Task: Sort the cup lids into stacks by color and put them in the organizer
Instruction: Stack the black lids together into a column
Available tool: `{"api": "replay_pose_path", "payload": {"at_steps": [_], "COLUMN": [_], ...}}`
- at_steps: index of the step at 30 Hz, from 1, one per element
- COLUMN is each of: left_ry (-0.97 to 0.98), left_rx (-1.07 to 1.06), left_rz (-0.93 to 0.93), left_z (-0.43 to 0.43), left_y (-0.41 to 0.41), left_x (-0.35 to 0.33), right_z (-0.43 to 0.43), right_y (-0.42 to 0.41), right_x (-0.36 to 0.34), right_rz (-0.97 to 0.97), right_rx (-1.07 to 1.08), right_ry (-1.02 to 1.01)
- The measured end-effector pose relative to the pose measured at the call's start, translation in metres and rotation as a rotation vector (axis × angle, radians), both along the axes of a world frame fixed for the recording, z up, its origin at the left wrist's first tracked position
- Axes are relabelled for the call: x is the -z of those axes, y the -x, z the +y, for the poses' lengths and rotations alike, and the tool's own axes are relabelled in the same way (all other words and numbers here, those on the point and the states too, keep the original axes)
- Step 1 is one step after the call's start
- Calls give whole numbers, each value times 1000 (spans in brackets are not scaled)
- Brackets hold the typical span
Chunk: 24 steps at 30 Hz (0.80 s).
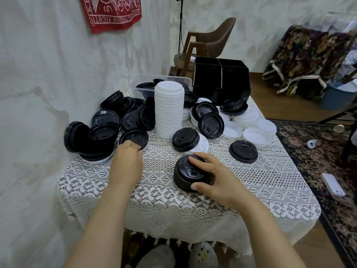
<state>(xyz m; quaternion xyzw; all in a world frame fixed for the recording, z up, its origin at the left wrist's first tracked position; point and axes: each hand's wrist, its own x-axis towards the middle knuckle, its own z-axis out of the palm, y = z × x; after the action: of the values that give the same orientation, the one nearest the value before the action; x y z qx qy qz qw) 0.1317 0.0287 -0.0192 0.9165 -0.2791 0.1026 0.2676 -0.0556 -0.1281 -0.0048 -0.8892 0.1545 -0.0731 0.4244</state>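
My right hand (212,178) clasps a short black stack (184,172); my left hand (126,161) curls onto a black lid (133,136) just ahead.

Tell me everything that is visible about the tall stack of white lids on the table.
The tall stack of white lids is a straight, upright column of many nested lids, plastic by the look, standing on the lace tablecloth toward the table's back. Its top lid faces up. Black lids crowd its left side, apparently touching it.
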Motion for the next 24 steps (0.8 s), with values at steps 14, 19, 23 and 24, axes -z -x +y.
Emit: {"api": "replay_pose_path", "payload": {"at_steps": [14, 19, 23, 24], "left_ry": [733, 810, 665, 589], "left_rx": [17, 56, -32, -58], "left_rz": [277, 917, 930, 868], "left_z": [-1, 3, 5, 4], "left_y": [22, 32, 26, 25], "left_x": [-37, -43, -36, -33], "right_z": [-1, 0, 1, 1], "right_y": [1, 1, 1, 2], "right_x": [2, -1, -1, -1], "right_rz": [-3, -2, 0, -1], "right_rx": [-10, -9, -15, -16], "right_ry": [19, 8, 8, 8]}}
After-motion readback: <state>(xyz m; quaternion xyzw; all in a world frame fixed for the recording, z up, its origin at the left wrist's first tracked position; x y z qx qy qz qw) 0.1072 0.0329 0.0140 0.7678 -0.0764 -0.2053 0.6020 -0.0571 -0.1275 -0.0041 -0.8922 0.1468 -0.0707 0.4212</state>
